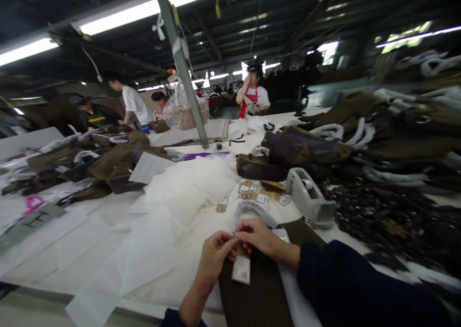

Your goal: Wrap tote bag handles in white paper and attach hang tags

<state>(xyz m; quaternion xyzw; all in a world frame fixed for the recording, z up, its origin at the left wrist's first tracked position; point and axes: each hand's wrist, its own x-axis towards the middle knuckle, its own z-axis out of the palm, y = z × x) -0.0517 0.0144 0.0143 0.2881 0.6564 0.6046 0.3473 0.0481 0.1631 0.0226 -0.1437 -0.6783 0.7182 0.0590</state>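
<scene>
My left hand (212, 257) and my right hand (257, 238) meet over a dark brown bag (257, 298) lying at the near table edge. Both pinch a small metal fastener (235, 237) at the top of a hang tag (241, 268) that dangles below my fingers. A wrapped bag handle (254, 211) arcs just behind my right hand. Loose cardboard tags (261, 192) lie beyond it on the table.
A grey tape dispenser (310, 198) stands right of the tags. Sheets of white tissue paper (173, 207) cover the table's middle. Piles of brown bags (378, 135) fill the right side and the left (104, 161). A metal pole (187, 77) rises mid-table. Other people work at the far end.
</scene>
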